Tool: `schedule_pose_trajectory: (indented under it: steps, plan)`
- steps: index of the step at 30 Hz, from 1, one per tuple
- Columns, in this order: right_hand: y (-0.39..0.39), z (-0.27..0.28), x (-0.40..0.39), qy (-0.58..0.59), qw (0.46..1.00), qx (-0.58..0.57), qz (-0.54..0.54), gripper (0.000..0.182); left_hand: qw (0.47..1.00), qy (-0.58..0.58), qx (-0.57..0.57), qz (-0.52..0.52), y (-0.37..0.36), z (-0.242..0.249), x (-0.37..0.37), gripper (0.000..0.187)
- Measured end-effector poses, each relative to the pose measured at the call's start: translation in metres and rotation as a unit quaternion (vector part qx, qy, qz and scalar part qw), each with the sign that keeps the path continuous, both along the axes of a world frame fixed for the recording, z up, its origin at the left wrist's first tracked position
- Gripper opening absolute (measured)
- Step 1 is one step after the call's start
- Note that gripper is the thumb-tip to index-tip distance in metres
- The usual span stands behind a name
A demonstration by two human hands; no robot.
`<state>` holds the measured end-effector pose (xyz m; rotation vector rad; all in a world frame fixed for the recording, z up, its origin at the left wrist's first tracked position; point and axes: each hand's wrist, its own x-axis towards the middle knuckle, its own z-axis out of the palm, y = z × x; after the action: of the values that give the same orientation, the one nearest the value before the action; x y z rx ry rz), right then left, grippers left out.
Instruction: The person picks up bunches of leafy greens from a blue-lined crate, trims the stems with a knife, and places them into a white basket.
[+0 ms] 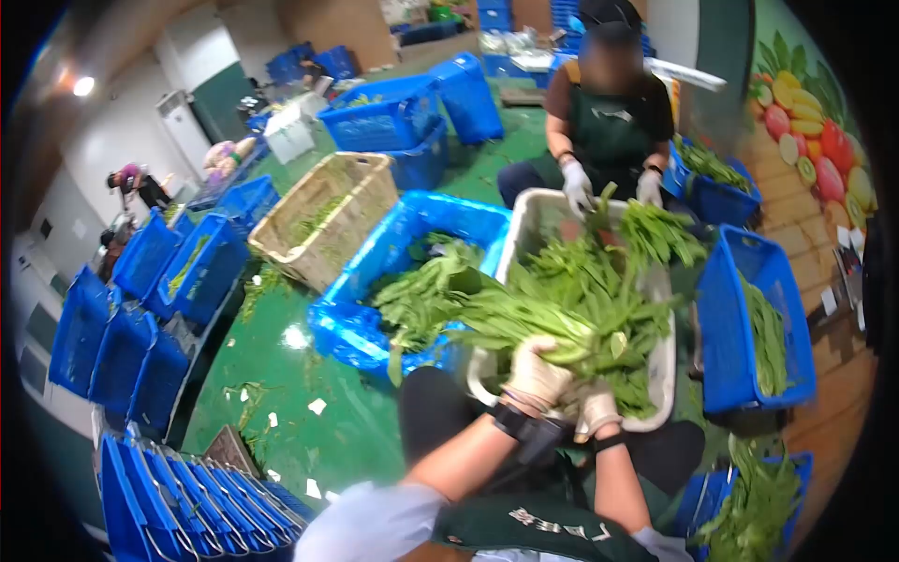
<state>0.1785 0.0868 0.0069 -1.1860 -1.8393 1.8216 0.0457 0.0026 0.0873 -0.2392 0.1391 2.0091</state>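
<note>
My left hand point(538, 375), in a pale glove, is closed around the stem end of a bunch of long leafy greens point(506, 318). The leaves point left, over the rim of a blue plastic-lined crate point(328, 323) with more greens in it. Beside it, my gloved right hand point(596, 409) is low at the near end of a white bin point(667, 375). Its fingers look curled, and what they hold, if anything, is hidden. Loose greens point(585, 272) fill the bin between me and a person opposite, whose gloved hands point(578, 187) are at its far end.
Blue crates holding greens stand to the right: an upright crate point(716, 328) and a lower crate point(796, 468). A beige crate point(375, 169) is at the left, with stacked blue crates point(375, 126) behind. Folded blue crates point(178, 496) lie near left. Scraps litter the green floor point(281, 375).
</note>
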Motion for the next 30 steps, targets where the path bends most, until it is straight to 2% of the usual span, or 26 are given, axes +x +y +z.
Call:
schedule_pose_trajectory:
  steps: [1, 2, 3, 5, 7, 9, 10, 11, 13, 15, 16, 17, 19, 20, 21, 23, 24, 25, 27, 28, 29, 30]
  plan:
    - [0.012, -0.039, 0.015, -0.020, 0.948, -0.317, 0.033, 0.018, 0.997, 0.049, 0.046, 0.039, -0.011, 0.043, 0.003, 0.050]
    - [-0.019, 0.013, 0.022, -0.025, 0.981, -0.184, -0.051, 0.016, 0.992, 0.093, 0.078, 0.024, -0.021, 0.071, -0.004, 0.052]
    - [-0.019, 0.030, 0.032, -0.027, 0.993, -0.114, -0.022, 0.015, 0.992, 0.087, 0.089, -0.006, -0.025, 0.077, -0.015, 0.053]
    - [-0.022, 0.068, 0.031, 0.064, 0.982, -0.118, -0.132, 0.018, 0.991, 0.119, 0.056, -0.018, -0.023, 0.056, -0.029, 0.045]
    - [-0.023, 0.121, 0.020, 0.194, 0.972, 0.004, -0.132, 0.029, 0.979, 0.204, 0.008, -0.008, -0.022, 0.017, -0.034, 0.036]
    - [-0.027, 0.152, 0.007, 0.237, 0.932, 0.267, -0.058, 0.039, 0.969, 0.243, -0.054, 0.006, -0.017, 0.036, -0.012, 0.034]
    - [-0.023, 0.158, 0.002, 0.166, 0.911, 0.376, -0.015, 0.045, 0.967, 0.249, -0.060, -0.003, -0.017, 0.038, -0.005, 0.032]
    - [-0.014, 0.150, -0.005, 0.105, 0.842, 0.529, 0.015, 0.041, 0.966, 0.253, -0.062, -0.007, -0.017, 0.036, -0.001, 0.032]
    - [-0.012, 0.140, -0.005, 0.109, 0.925, 0.364, 0.022, 0.031, 0.967, 0.241, -0.077, -0.002, -0.017, 0.034, 0.001, 0.031]
    - [-0.022, 0.130, -0.014, 0.193, 0.962, 0.188, -0.051, 0.021, 0.973, 0.220, -0.063, -0.031, -0.018, 0.021, -0.006, 0.035]
    - [-0.022, 0.129, -0.012, 0.208, 0.976, -0.001, -0.059, 0.018, 0.976, 0.201, -0.053, -0.068, -0.021, 0.013, -0.007, 0.039]
    - [-0.026, 0.140, -0.012, 0.179, 0.979, -0.022, -0.092, 0.010, 0.976, 0.197, -0.056, -0.067, -0.023, 0.014, -0.004, 0.039]
    - [-0.021, 0.136, -0.011, 0.265, 0.929, -0.177, -0.189, 0.012, 0.985, 0.155, -0.003, -0.079, -0.022, 0.019, -0.002, 0.046]
    - [-0.007, 0.118, -0.011, 0.289, 0.901, -0.225, -0.234, 0.017, 0.985, 0.148, -0.001, -0.092, -0.023, 0.012, -0.004, 0.050]
    - [-0.003, 0.108, -0.007, 0.283, 0.910, -0.213, -0.216, 0.017, 0.985, 0.147, -0.001, -0.092, -0.024, 0.013, -0.005, 0.050]
    - [-0.002, 0.098, 0.003, 0.197, 0.931, -0.235, -0.198, 0.022, 0.984, 0.149, -0.002, -0.100, -0.027, 0.014, -0.004, 0.051]
    - [-0.007, 0.098, 0.006, 0.149, 0.961, -0.153, -0.174, 0.030, 0.984, 0.149, 0.000, -0.099, -0.028, 0.009, -0.005, 0.051]
    - [-0.010, 0.090, 0.007, 0.141, 0.968, -0.093, -0.186, 0.038, 0.983, 0.152, -0.018, -0.100, -0.029, 0.002, -0.006, 0.052]
    - [-0.019, 0.106, 0.008, 0.181, 0.967, -0.040, -0.177, 0.046, 0.982, 0.154, -0.032, -0.102, -0.028, -0.004, -0.007, 0.052]
    - [-0.022, 0.116, 0.008, 0.165, 0.976, -0.007, -0.143, 0.050, 0.978, 0.173, -0.040, -0.108, -0.030, -0.006, -0.007, 0.050]
    - [-0.022, 0.122, 0.007, 0.145, 0.984, 0.016, -0.099, 0.044, 0.974, 0.191, -0.049, -0.114, -0.031, -0.007, -0.005, 0.048]
    - [-0.015, 0.103, 0.005, 0.111, 0.986, 0.117, -0.053, 0.043, 0.970, 0.205, -0.052, -0.117, -0.031, -0.006, -0.003, 0.047]
